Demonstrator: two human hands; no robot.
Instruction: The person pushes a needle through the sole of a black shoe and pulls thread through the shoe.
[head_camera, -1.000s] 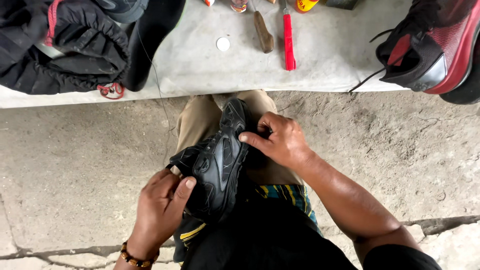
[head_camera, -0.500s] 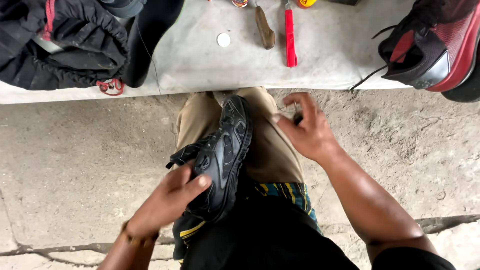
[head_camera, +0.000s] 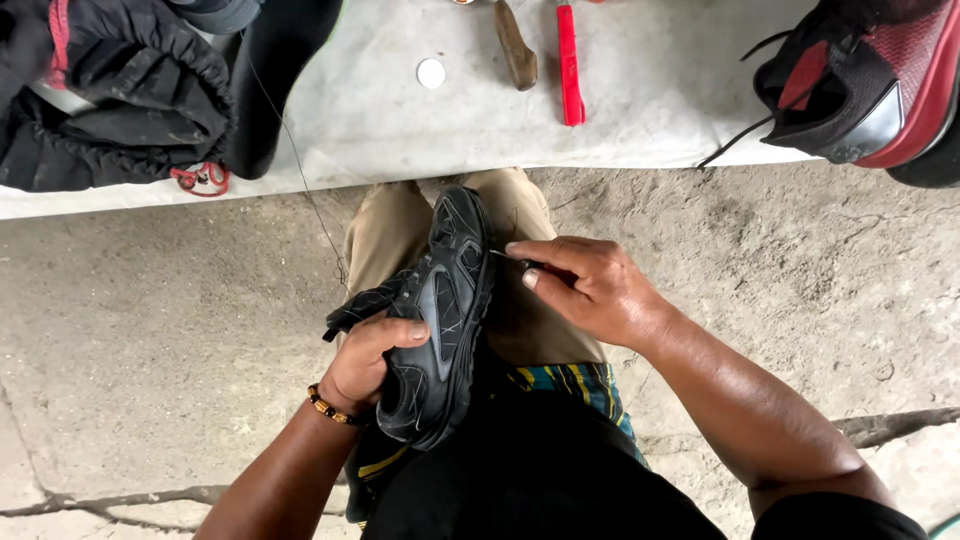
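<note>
Two hands are working on one black shoe (head_camera: 440, 310) that is lying on the person's lap, sole edge turned toward the right and toe pointing away toward the bench. The left hand (head_camera: 375, 360) is closing around the shoe's upper near the heel, thumb pressing across the side panel, fingers wrapping behind it, and a beaded bracelet (head_camera: 328, 407) is circling that wrist. The right hand (head_camera: 590, 285) is pinching a small thin tool (head_camera: 510, 260) between thumb and fingertips, its tip sitting right at the sole edge of the shoe; what kind of tool it is cannot be told. A thin thread (head_camera: 300, 170) is running up from near the shoe over the bench edge. Under the shoe, tan trousers (head_camera: 380, 230) are covering the knees. Beyond them, a pale bench top (head_camera: 650, 110) is bearing a red-handled tool (head_camera: 569, 60), a wooden handle (head_camera: 517, 50) and a small white cap (head_camera: 431, 72). A black bag (head_camera: 100, 90) is lying at the bench's left end, and a red and black sneaker (head_camera: 870, 80) is resting at its right end.
</note>
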